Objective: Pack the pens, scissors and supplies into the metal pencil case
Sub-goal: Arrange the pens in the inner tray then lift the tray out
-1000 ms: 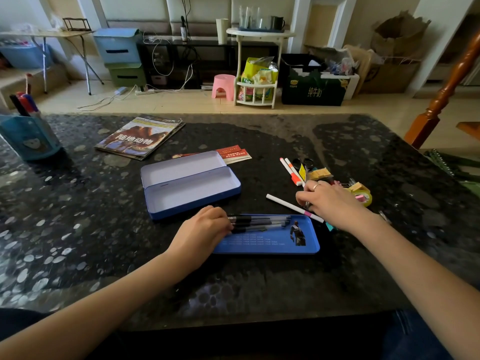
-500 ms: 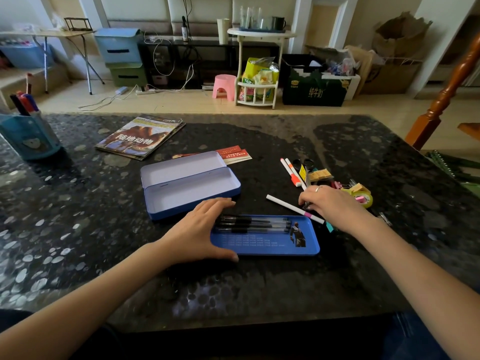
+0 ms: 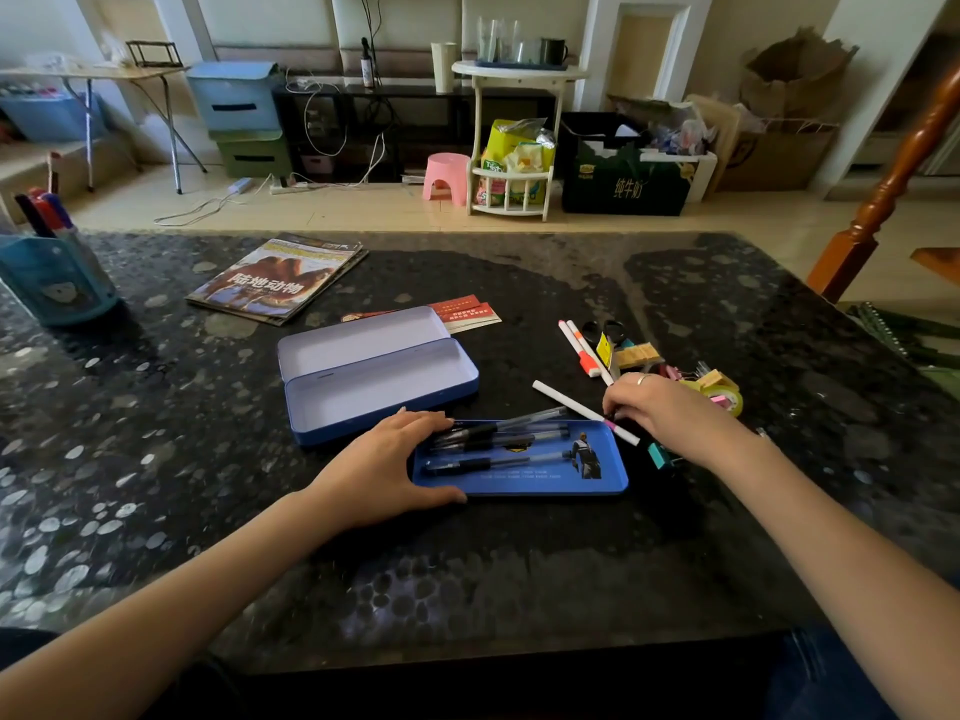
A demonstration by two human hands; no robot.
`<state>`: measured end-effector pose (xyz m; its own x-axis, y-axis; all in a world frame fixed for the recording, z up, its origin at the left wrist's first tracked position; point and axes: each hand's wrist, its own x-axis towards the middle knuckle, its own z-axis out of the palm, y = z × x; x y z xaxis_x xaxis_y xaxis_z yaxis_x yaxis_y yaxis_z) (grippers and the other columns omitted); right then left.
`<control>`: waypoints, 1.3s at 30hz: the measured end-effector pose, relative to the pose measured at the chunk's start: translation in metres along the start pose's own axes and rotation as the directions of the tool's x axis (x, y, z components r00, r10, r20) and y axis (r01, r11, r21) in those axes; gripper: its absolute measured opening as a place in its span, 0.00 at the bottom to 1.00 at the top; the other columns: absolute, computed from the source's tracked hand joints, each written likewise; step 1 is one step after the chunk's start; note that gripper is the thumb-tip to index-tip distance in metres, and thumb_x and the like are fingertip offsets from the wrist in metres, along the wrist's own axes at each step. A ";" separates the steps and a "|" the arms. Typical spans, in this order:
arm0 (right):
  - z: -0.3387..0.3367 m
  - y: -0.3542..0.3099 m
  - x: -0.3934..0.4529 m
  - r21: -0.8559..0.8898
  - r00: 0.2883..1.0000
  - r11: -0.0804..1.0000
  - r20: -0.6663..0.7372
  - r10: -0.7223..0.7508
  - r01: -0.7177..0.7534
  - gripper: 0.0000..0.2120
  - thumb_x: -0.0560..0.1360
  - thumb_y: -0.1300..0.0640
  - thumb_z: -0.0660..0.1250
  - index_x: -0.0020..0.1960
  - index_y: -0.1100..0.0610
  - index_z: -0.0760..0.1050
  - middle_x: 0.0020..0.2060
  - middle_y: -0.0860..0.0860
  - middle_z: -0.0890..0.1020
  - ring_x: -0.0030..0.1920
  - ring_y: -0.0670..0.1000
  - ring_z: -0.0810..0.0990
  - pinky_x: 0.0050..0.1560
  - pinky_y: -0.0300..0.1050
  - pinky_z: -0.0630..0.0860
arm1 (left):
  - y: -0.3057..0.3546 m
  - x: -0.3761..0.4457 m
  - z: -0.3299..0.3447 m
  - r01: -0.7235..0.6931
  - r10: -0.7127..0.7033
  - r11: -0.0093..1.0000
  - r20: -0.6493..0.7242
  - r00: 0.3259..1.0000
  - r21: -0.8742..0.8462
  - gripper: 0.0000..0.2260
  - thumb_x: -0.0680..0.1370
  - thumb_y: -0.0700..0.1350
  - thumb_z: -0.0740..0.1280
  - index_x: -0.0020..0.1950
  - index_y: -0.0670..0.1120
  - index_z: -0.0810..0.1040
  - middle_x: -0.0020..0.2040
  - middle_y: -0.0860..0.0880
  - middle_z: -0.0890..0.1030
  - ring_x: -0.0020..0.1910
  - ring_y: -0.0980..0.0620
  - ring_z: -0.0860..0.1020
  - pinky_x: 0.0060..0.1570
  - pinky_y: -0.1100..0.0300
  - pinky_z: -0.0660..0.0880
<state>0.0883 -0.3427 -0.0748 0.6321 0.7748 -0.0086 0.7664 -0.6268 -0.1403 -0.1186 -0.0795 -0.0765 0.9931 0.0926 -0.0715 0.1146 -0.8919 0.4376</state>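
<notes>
Left hand steadying blue tray, black pens on it, case open

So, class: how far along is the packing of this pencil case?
Done: black pens lie in the blue tray, steadied by the left hand. In hand: the right hand pinches a white pen. Left: two markers, scissors, tape; the open case holds nothing.

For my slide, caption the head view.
Left hand steadies blue tray of black pens; right hand grips white pen.
</notes>
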 end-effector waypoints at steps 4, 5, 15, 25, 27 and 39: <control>-0.002 -0.006 -0.002 0.067 0.985 0.998 -0.171 0.034 -0.023 0.07 0.79 0.59 0.59 0.52 0.51 0.74 0.51 0.47 0.79 0.51 0.48 0.79 0.50 0.49 0.78 | -0.002 0.001 0.002 0.006 -0.005 1.000 -0.053 0.999 0.005 0.36 0.67 0.65 0.69 0.71 0.56 0.63 0.70 0.56 0.67 0.70 0.55 0.63 0.66 0.62 0.62; -0.005 -0.009 -0.003 0.087 0.973 0.996 -0.229 0.041 -0.022 0.07 0.79 0.60 0.59 0.54 0.53 0.75 0.51 0.48 0.80 0.51 0.49 0.80 0.49 0.49 0.78 | -0.003 0.002 0.001 0.005 -0.005 1.000 -0.062 0.998 0.004 0.35 0.67 0.65 0.69 0.70 0.57 0.63 0.70 0.56 0.68 0.70 0.55 0.64 0.65 0.62 0.63; 0.000 -0.110 -0.017 -0.267 0.727 0.832 -0.405 -0.555 0.486 0.14 0.69 0.63 0.74 0.53 0.57 0.76 0.39 0.51 0.82 0.35 0.50 0.80 0.27 0.44 0.78 | -0.006 0.003 0.014 -0.136 0.134 0.976 0.019 0.991 0.168 0.29 0.72 0.67 0.56 0.73 0.64 0.57 0.75 0.56 0.58 0.74 0.53 0.55 0.72 0.54 0.54; 0.008 -0.115 -0.005 0.285 0.963 0.920 -0.089 -0.255 0.270 0.07 0.77 0.56 0.64 0.55 0.51 0.75 0.51 0.47 0.78 0.52 0.47 0.77 0.52 0.46 0.76 | -0.006 0.003 0.014 -0.114 0.118 0.987 -0.031 0.992 0.111 0.24 0.77 0.62 0.54 0.73 0.62 0.58 0.76 0.56 0.59 0.75 0.57 0.51 0.74 0.57 0.48; -0.007 -0.100 -0.003 0.280 0.987 0.946 -0.062 -0.151 0.163 0.06 0.76 0.57 0.66 0.51 0.50 0.77 0.46 0.44 0.77 0.48 0.45 0.77 0.50 0.45 0.76 | -0.005 0.005 0.014 -0.158 0.164 0.981 -0.050 0.985 0.110 0.23 0.79 0.59 0.53 0.74 0.62 0.55 0.76 0.58 0.56 0.75 0.59 0.50 0.74 0.59 0.46; -0.005 -0.085 -0.003 0.229 0.990 0.973 0.132 -0.054 0.022 0.05 0.73 0.53 0.70 0.47 0.46 0.76 0.48 0.43 0.78 0.49 0.43 0.76 0.51 0.44 0.77 | -0.002 0.002 0.008 -0.165 0.156 0.986 -0.213 0.965 -0.025 0.07 0.77 0.43 0.66 0.53 0.51 0.78 0.57 0.53 0.80 0.57 0.59 0.77 0.68 0.56 0.67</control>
<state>0.0221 -0.2925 -0.0576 0.5695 0.8113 -0.1320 0.7337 -0.5741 -0.3635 -0.1172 -0.0809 -0.0842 0.9807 0.0449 0.1901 -0.0498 -0.8835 0.4659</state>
